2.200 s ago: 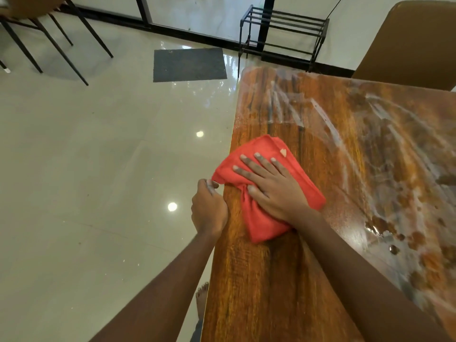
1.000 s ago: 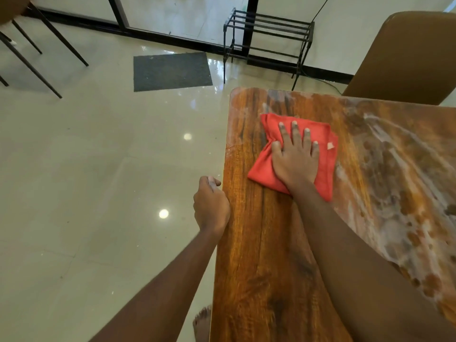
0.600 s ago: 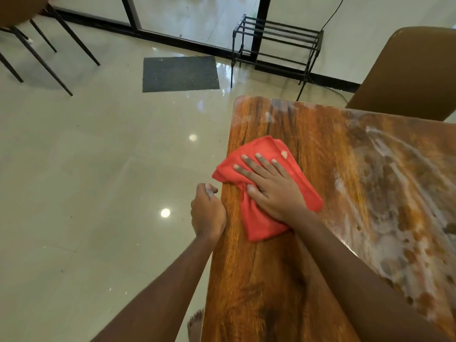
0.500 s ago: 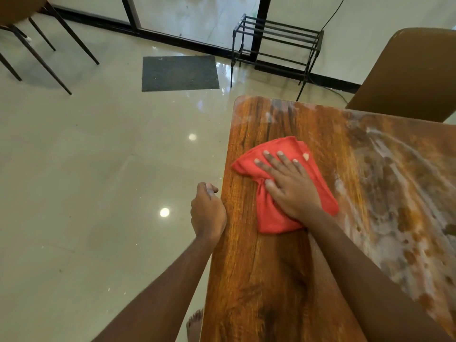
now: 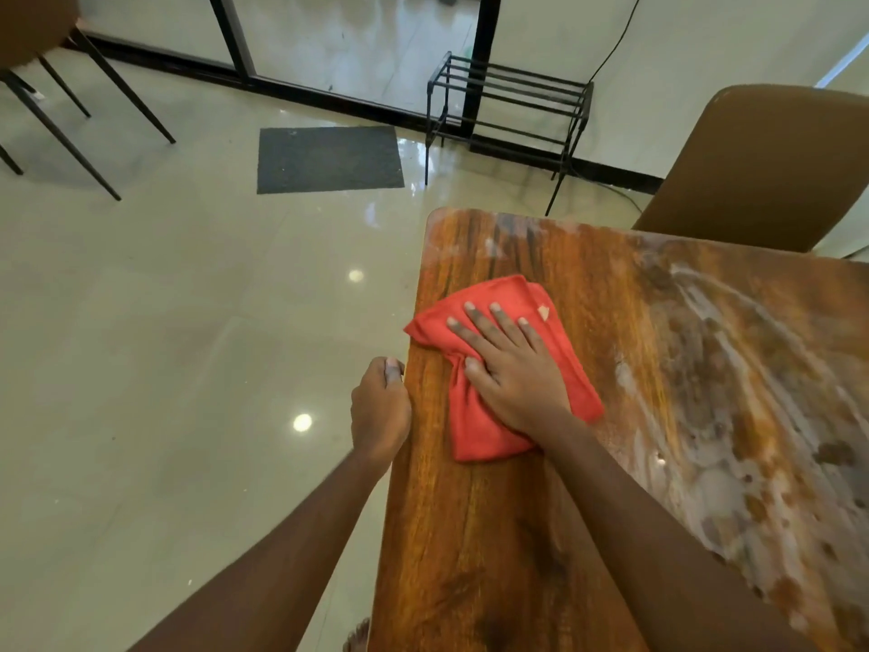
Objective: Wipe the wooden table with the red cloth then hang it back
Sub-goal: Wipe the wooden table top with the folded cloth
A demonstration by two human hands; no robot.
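A: How is the grip?
B: The right hand (image 5: 515,369) lies flat, fingers spread, pressing the red cloth (image 5: 479,421) on the counter (image 5: 470,534) near its left edge.
A: And the left hand (image 5: 380,411)?
B: Closed in a fist at the edge. The smeared area lies to the right.

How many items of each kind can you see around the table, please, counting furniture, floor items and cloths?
Tables: 1, the wooden table
Chairs: 2, a brown chair and another chair
Racks: 1, a black rack
Mats: 1, a dark mat
Cloths: 1, the red cloth
Total: 6
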